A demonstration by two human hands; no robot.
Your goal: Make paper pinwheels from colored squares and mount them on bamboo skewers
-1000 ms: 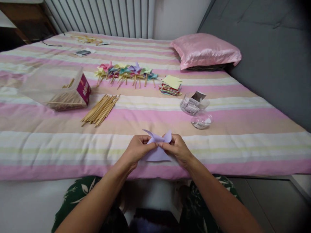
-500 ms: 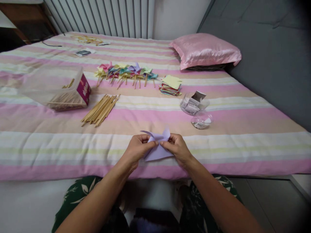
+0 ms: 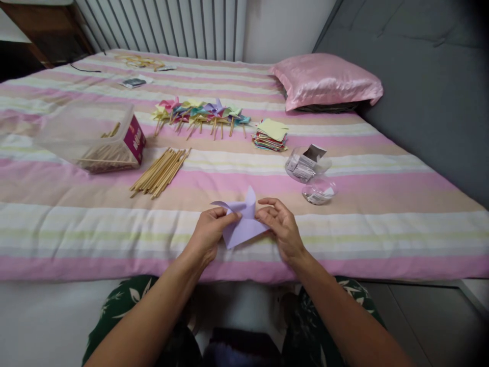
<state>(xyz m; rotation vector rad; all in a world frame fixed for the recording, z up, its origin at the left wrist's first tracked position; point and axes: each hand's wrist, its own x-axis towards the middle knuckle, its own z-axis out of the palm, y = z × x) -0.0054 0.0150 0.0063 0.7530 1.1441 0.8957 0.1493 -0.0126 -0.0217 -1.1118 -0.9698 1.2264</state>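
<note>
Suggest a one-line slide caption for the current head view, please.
Left hand pinching curled lilac paper, right hand at its edge, with wooden sticks and colourful pinwheels beyond on a striped bedspread.

A striped bed adjoins a gray padded headboard, with a white slatted panel and pale wall beyond.

purple sheet: matt paper | sticks: wood | box: translucent plastic | pillow: glossy cloth
</note>
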